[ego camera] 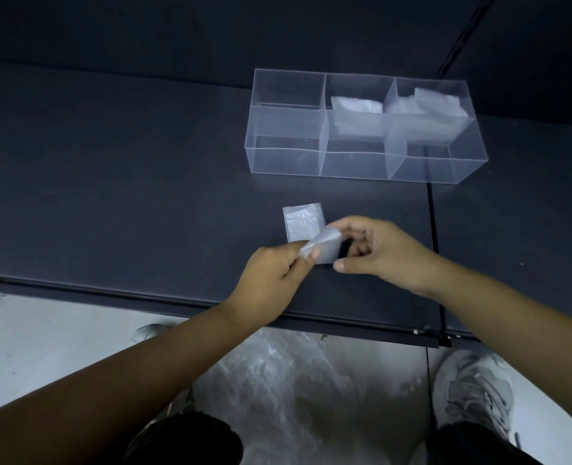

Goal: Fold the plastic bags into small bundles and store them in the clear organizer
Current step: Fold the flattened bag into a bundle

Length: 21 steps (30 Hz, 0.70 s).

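Observation:
A translucent plastic bag [303, 223], folded into a narrow strip, lies on the dark table [110, 196]. Its near end is lifted and curled over. My left hand [274, 276] pinches that end's left corner between thumb and forefinger. My right hand [378, 250] grips the same curled end from the right. The clear organizer [288, 156] stands farther back on the right, with several compartments. Folded bags lie in its back middle compartment [355, 105] and back right compartment [425, 102]; the others look empty.
A heap of loose clear plastic bags [298, 387] lies on the pale floor below the table's front edge, between my legs. A grey shoe [476, 391] stands to its right. A dark seam [432, 229] runs across the table on the right.

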Each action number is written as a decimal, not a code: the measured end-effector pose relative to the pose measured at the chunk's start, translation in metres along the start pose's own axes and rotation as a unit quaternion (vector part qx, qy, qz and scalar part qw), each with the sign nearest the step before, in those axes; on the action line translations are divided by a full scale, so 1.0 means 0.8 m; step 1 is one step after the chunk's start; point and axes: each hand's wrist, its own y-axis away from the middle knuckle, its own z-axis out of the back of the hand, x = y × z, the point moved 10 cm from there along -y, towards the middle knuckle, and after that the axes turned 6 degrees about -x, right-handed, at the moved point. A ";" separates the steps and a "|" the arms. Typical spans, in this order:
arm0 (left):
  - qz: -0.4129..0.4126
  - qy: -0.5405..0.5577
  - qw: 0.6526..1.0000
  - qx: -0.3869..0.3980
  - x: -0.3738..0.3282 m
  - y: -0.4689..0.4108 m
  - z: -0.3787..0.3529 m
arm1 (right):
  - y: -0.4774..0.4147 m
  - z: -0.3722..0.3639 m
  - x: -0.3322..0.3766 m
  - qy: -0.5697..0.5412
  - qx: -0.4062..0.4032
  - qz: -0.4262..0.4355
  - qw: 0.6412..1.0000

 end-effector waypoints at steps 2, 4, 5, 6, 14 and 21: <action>0.036 0.024 0.999 0.002 0.006 -0.007 0.001 | -0.011 0.003 -0.010 -0.007 -0.039 -0.012 0.999; 0.080 0.045 0.996 0.006 0.013 -0.017 0.000 | -0.019 0.012 -0.019 -0.019 -0.087 -0.034 0.995; 0.101 0.055 0.993 0.004 0.016 -0.022 0.000 | -0.022 0.014 -0.022 -0.019 -0.103 -0.042 0.994; 0.119 0.062 0.991 0.001 0.019 -0.027 0.001 | -0.024 0.014 -0.023 -0.016 -0.111 -0.048 0.992; 0.198 0.116 0.973 -0.024 0.035 -0.040 0.002 | -0.028 0.005 -0.020 -0.053 -0.089 -0.093 0.990; 0.244 0.160 0.955 -0.049 0.044 -0.042 0.002 | -0.030 0.010 -0.031 -0.044 -0.137 -0.116 0.983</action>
